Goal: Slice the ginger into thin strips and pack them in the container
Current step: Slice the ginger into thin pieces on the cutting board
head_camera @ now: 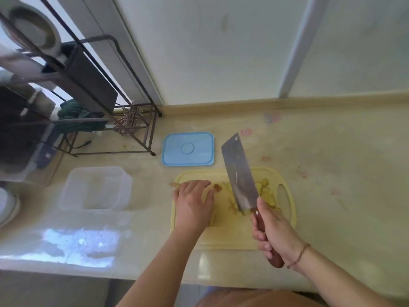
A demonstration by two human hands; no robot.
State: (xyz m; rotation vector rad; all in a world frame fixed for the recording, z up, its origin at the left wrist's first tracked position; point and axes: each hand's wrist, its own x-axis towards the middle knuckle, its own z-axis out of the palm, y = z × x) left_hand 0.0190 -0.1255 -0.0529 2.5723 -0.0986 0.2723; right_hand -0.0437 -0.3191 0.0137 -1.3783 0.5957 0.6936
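Ginger (218,187) lies on the yellow cutting board (228,235) under my left hand (194,202), fingers pressing it flat, while my right hand (276,231) grips the raised cleaver (240,173): I'm mid-slicing, and next I must lower the blade just beside my fingertips.

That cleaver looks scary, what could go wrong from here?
The cleaver is raised in the right hand while the left hand lies on the ginger close beside the blade; a quick chop might nick its fingers. Cut pieces lie near the cutting board edge and could scatter. The container sits off to the left, so strips may drop in transfer.
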